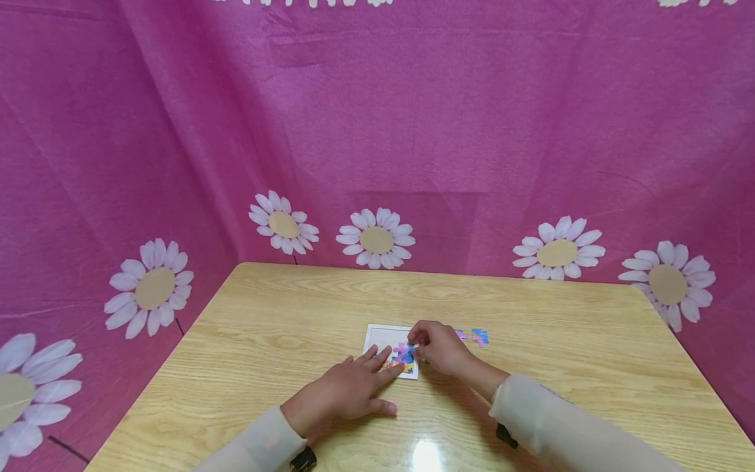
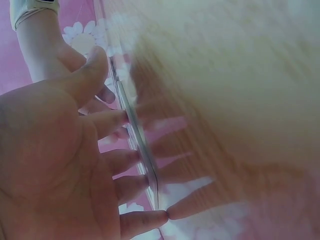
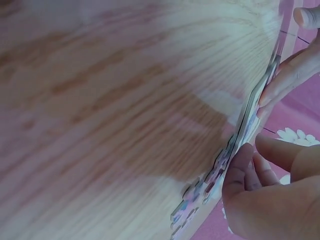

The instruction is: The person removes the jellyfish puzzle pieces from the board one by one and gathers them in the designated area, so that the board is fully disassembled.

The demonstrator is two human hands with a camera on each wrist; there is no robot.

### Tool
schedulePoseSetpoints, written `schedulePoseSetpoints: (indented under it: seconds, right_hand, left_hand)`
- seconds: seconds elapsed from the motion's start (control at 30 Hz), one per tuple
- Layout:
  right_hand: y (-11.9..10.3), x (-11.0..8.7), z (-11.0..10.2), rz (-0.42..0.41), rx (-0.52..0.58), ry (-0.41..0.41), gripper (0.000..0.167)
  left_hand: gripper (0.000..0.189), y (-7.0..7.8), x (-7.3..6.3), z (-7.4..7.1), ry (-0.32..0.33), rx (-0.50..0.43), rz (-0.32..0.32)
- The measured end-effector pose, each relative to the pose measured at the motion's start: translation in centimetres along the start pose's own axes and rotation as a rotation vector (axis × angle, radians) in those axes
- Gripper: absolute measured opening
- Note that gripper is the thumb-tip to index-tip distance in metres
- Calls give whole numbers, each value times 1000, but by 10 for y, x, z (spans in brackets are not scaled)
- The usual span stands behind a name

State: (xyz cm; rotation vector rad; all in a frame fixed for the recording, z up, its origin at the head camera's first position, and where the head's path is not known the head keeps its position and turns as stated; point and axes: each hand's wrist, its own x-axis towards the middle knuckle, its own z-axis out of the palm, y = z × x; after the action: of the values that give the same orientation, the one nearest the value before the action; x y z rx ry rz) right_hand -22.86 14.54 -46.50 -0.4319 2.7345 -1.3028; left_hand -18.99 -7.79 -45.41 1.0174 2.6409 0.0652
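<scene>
A small jigsaw puzzle in a white tray (image 1: 369, 335) lies on the table, with pink, blue and yellow pieces (image 1: 403, 358) joined in its near right part. My left hand (image 1: 357, 387) is spread flat over the tray's near left side, fingertips resting on it; in the left wrist view, the straight fingers of the left hand (image 2: 55, 160) reach its edge. At the tray's right edge, my right hand (image 1: 441, 347) has thumb and index finger curled together, pinching a blue puzzle piece at the joined pieces. The curled fingers of the right hand (image 3: 270, 185) mostly hide this piece in the right wrist view.
Loose puzzle pieces (image 1: 479, 337) lie on the table just right of the right hand, and loose pieces (image 3: 192, 202) show beside the tray in the right wrist view. The wooden table (image 1: 283, 308) ends at a pink flowered curtain (image 1: 436, 131) behind and at the sides.
</scene>
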Motion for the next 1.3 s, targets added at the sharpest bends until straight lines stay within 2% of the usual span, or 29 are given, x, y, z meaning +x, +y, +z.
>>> schedulePoseSetpoints:
  seconds: [0.57,0.97,1.3]
  right_hand:
    - [-3,9,6,4,24,50,18]
    - [-7,11,8,-32,-35,17,17]
    - [-8,13,10,-24,-63,-2,19]
  left_hand:
    - [77,-2,0,2,-7,-19,7]
    - [77,-2,1,1,-10,-3,-1]
    - [77,-2,0,-1,-7,2,-1]
